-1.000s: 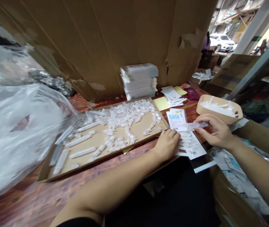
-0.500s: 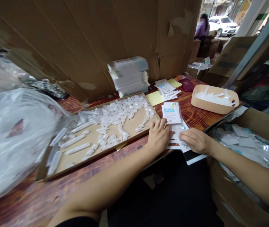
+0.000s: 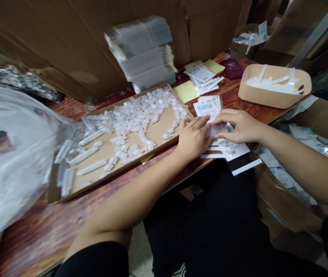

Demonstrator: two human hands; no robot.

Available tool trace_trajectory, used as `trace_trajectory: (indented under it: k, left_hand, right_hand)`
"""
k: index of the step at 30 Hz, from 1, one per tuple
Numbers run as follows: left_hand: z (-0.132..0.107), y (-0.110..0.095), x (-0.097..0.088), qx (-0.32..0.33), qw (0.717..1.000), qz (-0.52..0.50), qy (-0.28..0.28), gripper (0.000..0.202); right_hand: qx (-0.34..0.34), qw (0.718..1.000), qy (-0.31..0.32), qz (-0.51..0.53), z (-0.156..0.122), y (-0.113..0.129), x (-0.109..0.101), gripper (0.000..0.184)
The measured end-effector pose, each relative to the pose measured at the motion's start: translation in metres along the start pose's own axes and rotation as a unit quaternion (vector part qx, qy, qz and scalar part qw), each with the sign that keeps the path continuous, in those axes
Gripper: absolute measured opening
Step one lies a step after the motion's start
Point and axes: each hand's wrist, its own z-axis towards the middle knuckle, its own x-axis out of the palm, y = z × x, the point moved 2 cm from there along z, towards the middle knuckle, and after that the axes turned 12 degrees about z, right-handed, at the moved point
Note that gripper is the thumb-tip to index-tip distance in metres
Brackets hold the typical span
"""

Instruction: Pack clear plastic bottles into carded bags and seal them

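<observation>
Printed white cards (image 3: 206,109) lie in a loose pile near the table's front edge, with a small clear plastic bag (image 3: 213,131) among them. My left hand (image 3: 194,136) rests on the pile from the left, its fingers stretched over the bag and a card's edge. From the right, my right hand (image 3: 237,125) has its thumb and forefinger curved around the bag's edge; the exact grip is partly hidden. Under my right wrist lie more cards (image 3: 237,151) and a dark piece with a white strip (image 3: 246,167).
A shallow cardboard tray (image 3: 149,154) holds many small clear plastic pieces. Behind it stands a banded stack of sleeves (image 3: 143,50). A beige bin (image 3: 273,94) holds white strips. A box of packaged cards (image 3: 285,169) is at right, a large plastic bag (image 3: 16,165) at left.
The view has tipped downward. My right hand has shifted up toward the printed cards and opened its thumb from its fingers around the bag. My left hand stays on the pile, fingers straighter.
</observation>
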Motion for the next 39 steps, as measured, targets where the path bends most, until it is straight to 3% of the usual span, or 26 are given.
trace_trajectory:
  k: [5,10,14,19,25,29,34,39]
  left_hand:
    - [-0.001,0.000,-0.006,0.007,1.000,-0.014,0.027,0.045]
    - [-0.001,0.003,-0.011,0.024,0.998,-0.043,0.043,0.046]
    - [0.001,0.006,-0.015,0.050,0.996,-0.063,0.045,0.042]
    - [0.001,0.008,-0.011,0.033,0.998,-0.045,0.010,0.027]
    - [0.007,0.011,0.004,-0.025,0.992,-0.083,-0.089,0.016]
    - [0.012,0.012,0.003,-0.087,0.989,-0.076,-0.097,0.013]
    - [0.016,0.012,0.002,-0.102,0.991,-0.018,-0.079,0.016]
    - [0.015,0.012,-0.003,-0.079,0.990,0.021,-0.118,0.021]
  right_hand:
    - [0.012,0.998,-0.042,-0.050,-0.003,0.000,-0.001,0.027]
    - [0.093,0.994,-0.017,-0.054,-0.008,-0.014,-0.003,0.055]
    - [0.104,0.991,0.009,-0.085,-0.015,-0.021,0.003,0.065]
    - [0.097,0.993,-0.010,-0.062,-0.017,-0.023,0.007,0.053]
    - [0.075,0.989,-0.125,-0.035,-0.008,-0.018,0.015,0.018]
    - [0.062,0.979,-0.170,-0.096,0.002,-0.013,0.029,0.010]
    - [0.028,0.976,-0.136,-0.168,0.012,-0.010,0.037,0.012]
    - [-0.039,0.960,-0.110,-0.256,0.018,0.002,0.029,0.018]
